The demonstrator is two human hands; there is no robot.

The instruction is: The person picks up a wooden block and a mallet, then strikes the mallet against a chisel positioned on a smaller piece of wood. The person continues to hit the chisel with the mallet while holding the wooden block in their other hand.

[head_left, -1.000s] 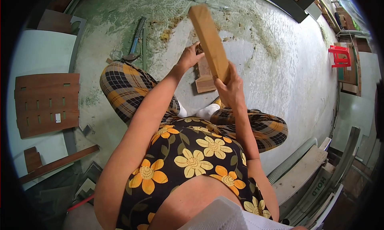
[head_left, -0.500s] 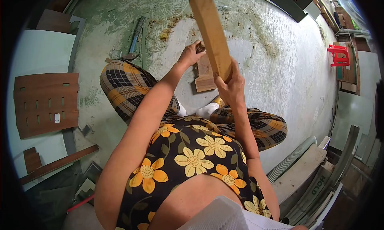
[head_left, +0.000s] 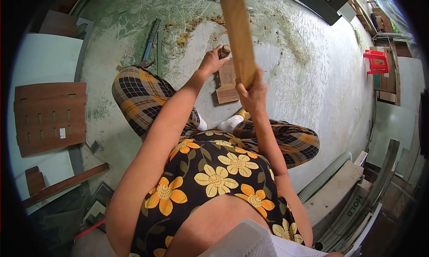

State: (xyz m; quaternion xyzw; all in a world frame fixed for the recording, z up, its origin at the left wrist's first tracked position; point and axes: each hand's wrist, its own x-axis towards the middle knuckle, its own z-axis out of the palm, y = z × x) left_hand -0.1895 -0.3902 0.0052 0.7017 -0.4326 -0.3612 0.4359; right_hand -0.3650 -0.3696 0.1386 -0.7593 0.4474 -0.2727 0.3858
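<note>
My left hand [head_left: 212,61] is wrapped round the wooden handle of a chisel [head_left: 225,50]; its blade is hidden. The handle's round end shows above my fingers. Beneath it, a brown wooden block [head_left: 228,94] lies on the floor in front of my feet, with a rougher section toward its far end. In my right hand [head_left: 253,92] is a thick, squared wooden bar [head_left: 240,38], gripped at its near end. The bar points away from me, just right of the chisel handle, and overlaps part of the block in this view.
A hammer [head_left: 149,47] with a blue shaft lies on the floor to the left, beside my knee. Wood shavings [head_left: 190,31] are scattered farther out. A slotted brown panel [head_left: 50,118] lies at left. A red stool [head_left: 376,62] and stacked boards [head_left: 333,192] stand at right.
The wooden bar has turned and tilted slightly in my right hand, its far end shifting right. My right hand has moved a little left. My left hand stays on the chisel.
</note>
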